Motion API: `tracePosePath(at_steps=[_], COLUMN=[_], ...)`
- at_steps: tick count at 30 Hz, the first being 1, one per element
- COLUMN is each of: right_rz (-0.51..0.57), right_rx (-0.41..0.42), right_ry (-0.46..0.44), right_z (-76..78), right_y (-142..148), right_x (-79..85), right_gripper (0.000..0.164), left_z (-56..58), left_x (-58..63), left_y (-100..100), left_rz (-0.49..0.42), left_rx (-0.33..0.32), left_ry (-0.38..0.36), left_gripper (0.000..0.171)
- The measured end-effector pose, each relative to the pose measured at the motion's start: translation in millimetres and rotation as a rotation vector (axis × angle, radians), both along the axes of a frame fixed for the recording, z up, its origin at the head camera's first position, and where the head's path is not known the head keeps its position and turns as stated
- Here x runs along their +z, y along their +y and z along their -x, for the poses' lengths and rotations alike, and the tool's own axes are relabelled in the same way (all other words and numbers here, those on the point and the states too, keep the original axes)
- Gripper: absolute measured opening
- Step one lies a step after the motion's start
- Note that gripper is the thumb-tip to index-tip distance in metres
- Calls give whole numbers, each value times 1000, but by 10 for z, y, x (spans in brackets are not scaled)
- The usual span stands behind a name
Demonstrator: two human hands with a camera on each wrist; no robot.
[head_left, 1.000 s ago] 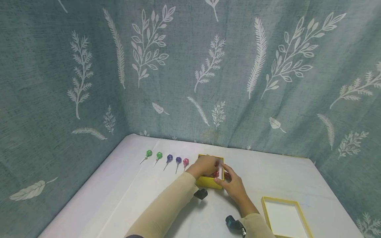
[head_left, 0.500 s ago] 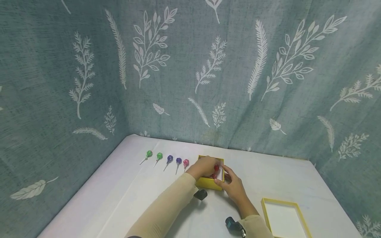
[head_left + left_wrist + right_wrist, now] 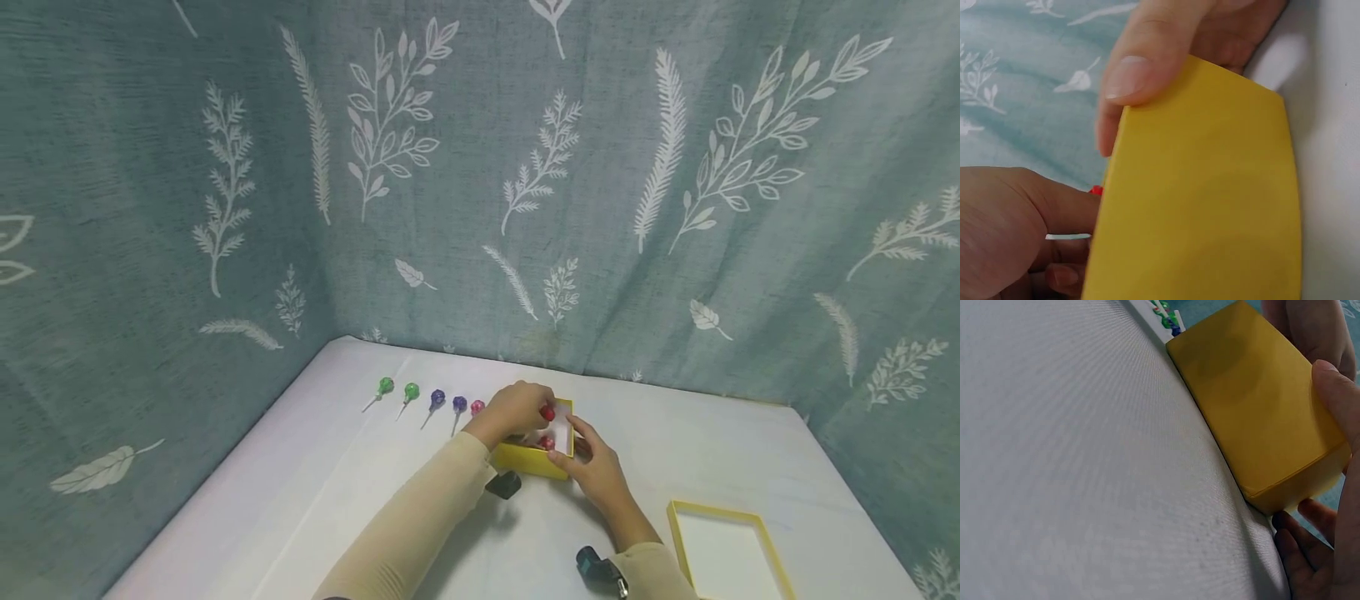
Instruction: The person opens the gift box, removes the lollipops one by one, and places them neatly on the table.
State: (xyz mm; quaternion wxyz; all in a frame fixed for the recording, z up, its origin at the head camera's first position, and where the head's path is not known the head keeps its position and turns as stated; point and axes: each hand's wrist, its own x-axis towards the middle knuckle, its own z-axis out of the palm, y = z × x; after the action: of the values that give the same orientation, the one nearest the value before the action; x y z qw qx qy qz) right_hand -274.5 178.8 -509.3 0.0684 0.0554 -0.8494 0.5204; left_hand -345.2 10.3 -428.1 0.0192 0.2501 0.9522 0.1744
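My left hand is over an uncovered yellow box, pinching a red lollipop just above the box's inside. In the left wrist view a bit of its white stick shows between the fingers. Another red lollipop lies inside the box; the left hand hides part of the interior. My right hand grips the box's right end, thumb on the near wall and fingers round the end.
Left of the box lies a row of lollipops: green, green, purple, purple and pink, partly hidden by the hand. A yellow-rimmed white lid lies at front right. A patterned curtain hangs behind the white table.
My left hand has lifted slightly from inside the box, bringing the red lollipop up with it. The right hand keeps its grip on the box. The head view has shifted a little.
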Motion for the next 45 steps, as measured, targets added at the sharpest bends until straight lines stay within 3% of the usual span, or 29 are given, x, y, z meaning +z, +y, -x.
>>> tracePosePath(at_steps=[9,20,26,36,45], right_rz=[1,-12,-19,-1,2], right_rx=[-2,-13,-22,2,-2], right_ry=[-23,-84,-99,-80,-90], right_z=[3,4,7,18,16], right_y=[9,-35,-31,-15,-16], right_x=[-1,26,39,58,45], right_gripper=[78,84,85,86,87], left_z=[-26,-166,-260,-337,-412], left_x=[97,219,260,116,-69], left_y=[-159,-507,-684,-960,-1147], left_rz=[-53,-135,-169,-202,-152], left_rx=[14,76,75,88,85], left_ry=[65,15,8,11,-12], left_gripper=[23,25,27,23,27])
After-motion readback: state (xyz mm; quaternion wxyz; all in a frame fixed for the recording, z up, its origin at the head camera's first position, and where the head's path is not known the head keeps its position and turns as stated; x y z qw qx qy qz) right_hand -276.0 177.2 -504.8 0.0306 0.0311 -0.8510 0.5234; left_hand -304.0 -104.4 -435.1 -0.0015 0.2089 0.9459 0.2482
